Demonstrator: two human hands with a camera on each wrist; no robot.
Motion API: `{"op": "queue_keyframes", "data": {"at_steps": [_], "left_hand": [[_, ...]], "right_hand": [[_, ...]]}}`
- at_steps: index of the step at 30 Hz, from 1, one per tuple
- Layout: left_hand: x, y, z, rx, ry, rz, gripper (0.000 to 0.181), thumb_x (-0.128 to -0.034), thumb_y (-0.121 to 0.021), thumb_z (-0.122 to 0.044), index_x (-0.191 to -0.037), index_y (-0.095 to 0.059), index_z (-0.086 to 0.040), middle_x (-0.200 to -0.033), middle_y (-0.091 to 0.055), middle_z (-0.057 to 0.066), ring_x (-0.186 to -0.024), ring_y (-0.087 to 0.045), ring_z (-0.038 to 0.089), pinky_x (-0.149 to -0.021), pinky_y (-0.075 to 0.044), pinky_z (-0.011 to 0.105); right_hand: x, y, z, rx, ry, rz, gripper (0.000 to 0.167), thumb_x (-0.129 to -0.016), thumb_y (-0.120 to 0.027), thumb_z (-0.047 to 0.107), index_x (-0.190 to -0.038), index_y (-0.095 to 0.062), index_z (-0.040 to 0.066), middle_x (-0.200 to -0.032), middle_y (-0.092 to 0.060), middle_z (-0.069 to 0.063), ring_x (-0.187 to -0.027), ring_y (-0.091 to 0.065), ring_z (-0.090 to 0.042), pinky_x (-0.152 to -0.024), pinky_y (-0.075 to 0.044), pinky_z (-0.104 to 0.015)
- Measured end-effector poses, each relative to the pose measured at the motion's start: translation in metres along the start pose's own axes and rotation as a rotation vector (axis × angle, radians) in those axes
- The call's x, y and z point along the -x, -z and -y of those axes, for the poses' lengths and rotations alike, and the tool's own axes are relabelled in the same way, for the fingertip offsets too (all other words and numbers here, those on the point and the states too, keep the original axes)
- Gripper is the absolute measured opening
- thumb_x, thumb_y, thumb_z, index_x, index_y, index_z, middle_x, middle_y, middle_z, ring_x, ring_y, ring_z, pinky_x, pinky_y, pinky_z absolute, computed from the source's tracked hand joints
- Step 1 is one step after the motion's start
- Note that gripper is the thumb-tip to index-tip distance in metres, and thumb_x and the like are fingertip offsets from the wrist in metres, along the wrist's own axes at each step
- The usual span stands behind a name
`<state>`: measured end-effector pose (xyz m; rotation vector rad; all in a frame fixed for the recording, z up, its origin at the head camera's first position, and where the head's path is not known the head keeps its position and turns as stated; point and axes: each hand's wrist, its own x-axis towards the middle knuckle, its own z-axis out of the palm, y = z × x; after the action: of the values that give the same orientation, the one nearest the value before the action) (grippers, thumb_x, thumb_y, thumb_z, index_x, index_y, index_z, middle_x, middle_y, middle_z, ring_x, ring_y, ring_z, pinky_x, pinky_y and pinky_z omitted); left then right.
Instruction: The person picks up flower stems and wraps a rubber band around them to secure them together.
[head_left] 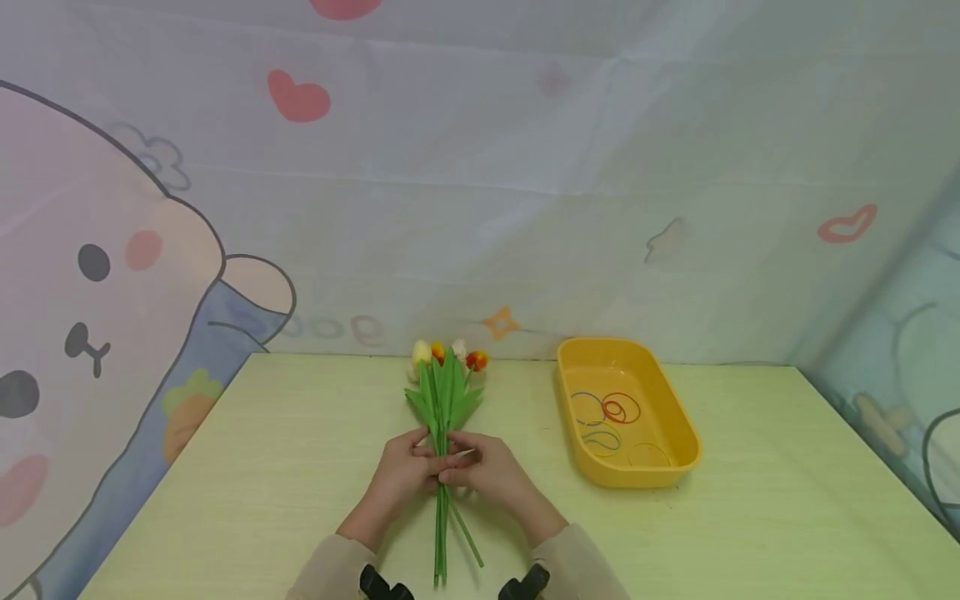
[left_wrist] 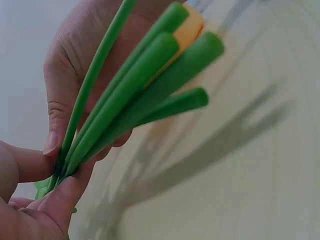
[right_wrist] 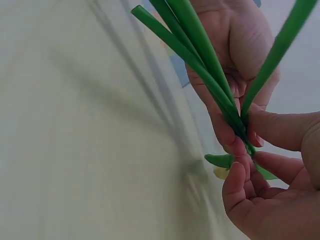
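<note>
your left hand [head_left: 405,471] and right hand [head_left: 491,471] both pinched the flowers [head_left: 442,408], thumbs and fingers narrow around the stems [left_wrist: 125,90]. those fingers stood in the way, hiding the stems where they gripped. the blooms [head_left: 477,360] were ahead of your fingertips, near the table's far edge, partly covered by the leaves [head_left: 467,406]. behind your fingers the stem ends fanned back toward you, one leaning to the right. the tray [head_left: 637,477] sat on the table [head_left: 262,500], well apart to the right of your right fingers, with coloured bands [head_left: 604,407] in it. the cloth [head_left: 487,208] hung beyond the blooms. two black mounts [head_left: 525,582] showed behind your fingers, beside the sleeves [head_left: 333,567].
</note>
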<state>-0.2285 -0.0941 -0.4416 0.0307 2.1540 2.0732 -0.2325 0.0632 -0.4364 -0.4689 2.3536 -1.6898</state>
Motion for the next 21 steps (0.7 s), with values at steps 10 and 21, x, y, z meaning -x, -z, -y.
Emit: {"op": "queue_keyframes", "data": {"at_steps": [10,21], "left_hand": [[0.013,-0.009,-0.032,0.138,-0.087,-0.057,0.068,-0.0865,-0.066,0.005,-0.144,-0.031,0.011,-0.103,-0.069,0.026,-0.077,-0.071,0.022,-0.072,-0.061,0.036],[0.028,-0.015,-0.058,0.214,-0.229,-0.150,0.063,-0.0863,-0.066,0.007,-0.143,-0.041,0.000,-0.104,-0.069,0.022,-0.077,-0.071,0.011,-0.075,-0.060,0.031]], "right_hand": [[0.013,0.024,0.027,-0.029,0.132,-0.011,0.059,-0.093,-0.067,0.020,-0.142,-0.043,-0.001,-0.126,-0.058,-0.019,-0.104,-0.061,-0.028,-0.078,-0.055,-0.029],[0.032,0.034,0.058,-0.154,0.126,0.114,0.059,-0.103,-0.049,0.029,-0.147,-0.030,-0.005,-0.132,-0.054,-0.024,-0.113,-0.059,-0.031,-0.092,-0.054,-0.038]]}}
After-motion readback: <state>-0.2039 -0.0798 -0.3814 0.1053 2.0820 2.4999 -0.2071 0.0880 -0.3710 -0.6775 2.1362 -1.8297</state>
